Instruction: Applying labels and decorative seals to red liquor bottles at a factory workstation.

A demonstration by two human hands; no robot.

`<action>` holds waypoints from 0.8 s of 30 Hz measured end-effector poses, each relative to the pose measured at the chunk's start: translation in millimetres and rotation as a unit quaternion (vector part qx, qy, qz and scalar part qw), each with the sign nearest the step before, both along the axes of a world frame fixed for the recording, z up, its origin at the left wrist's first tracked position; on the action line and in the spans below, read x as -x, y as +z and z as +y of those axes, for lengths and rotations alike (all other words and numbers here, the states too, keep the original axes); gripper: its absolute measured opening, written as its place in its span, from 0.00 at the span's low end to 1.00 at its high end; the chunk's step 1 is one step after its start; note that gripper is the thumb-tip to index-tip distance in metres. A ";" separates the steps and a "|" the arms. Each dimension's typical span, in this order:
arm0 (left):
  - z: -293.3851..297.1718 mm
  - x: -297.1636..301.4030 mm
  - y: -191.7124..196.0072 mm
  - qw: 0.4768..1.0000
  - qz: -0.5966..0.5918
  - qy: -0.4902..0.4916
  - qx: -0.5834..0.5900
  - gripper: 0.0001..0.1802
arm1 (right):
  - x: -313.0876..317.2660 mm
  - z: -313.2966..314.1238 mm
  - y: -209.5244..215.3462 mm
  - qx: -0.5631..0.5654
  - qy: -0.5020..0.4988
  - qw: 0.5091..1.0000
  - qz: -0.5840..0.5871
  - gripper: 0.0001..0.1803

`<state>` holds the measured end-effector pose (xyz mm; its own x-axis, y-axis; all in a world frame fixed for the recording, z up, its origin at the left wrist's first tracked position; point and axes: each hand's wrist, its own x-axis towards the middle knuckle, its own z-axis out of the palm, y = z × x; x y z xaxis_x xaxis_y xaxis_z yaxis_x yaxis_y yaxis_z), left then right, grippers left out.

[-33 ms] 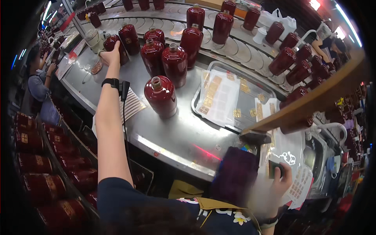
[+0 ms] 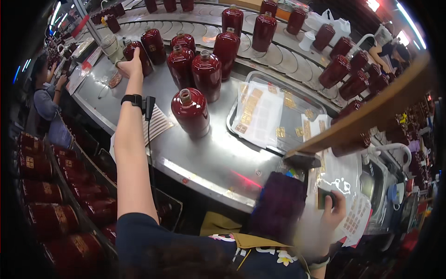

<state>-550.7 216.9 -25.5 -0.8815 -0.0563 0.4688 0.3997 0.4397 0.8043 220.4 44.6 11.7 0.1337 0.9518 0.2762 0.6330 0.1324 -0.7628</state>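
Note:
At the far left of the metal table, my left hand point(image 2: 129, 67) is wrapped round a glossy dark red bottle point(image 2: 145, 61). A second red bottle point(image 2: 153, 46) stands right beside it. Low on the right, my right hand point(image 2: 333, 211) grips a small dark block point(image 2: 326, 199) with a yellowish-green side; its exact kind is unclear. A pale blur covers part of that wrist. Between my hands, a single red bottle point(image 2: 190, 114) stands upright nearest me, with several more behind it. A dark purple cloth point(image 2: 278, 204) hangs at the table's front edge.
A clear tray point(image 2: 292, 125) holds sheets of gold labels. A wooden beam point(image 2: 362, 109) slants across the right side. Behind the table runs a conveyor point(image 2: 288, 65) with red bottles. Bottles fill racks point(image 2: 69, 190) at lower left. Another person point(image 2: 44, 97) works at far left.
The block in my right hand has tilted slightly, showing more of its yellowish-green side. My left hand keeps its place on the bottle.

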 end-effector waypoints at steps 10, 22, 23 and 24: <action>-100.8 -215.2 73.8 0.746 -0.232 -0.456 -0.426 0.51 | 21.2 -19.4 18.7 0.031 0.158 0.970 0.181 0.10; -127.5 -339.1 -9.8 0.883 -0.058 -0.418 -0.204 0.38 | -3.0 -52.6 32.9 -0.037 0.194 0.957 0.213 0.27; -133.8 -367.4 13.8 0.837 -0.121 -0.485 -0.223 0.36 | -7.0 -51.4 30.9 -0.039 0.175 0.971 0.161 0.27; -144.4 -391.7 35.0 0.785 -0.181 -0.542 -0.238 0.33 | -9.0 -50.8 30.0 -0.038 0.160 0.980 0.111 0.27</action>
<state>-159.0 72.4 9.5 -0.6026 0.7266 0.3302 0.0399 -0.3858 0.9217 229.4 -6.3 41.6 -0.1035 0.9325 0.3461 0.3691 0.3592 -0.8572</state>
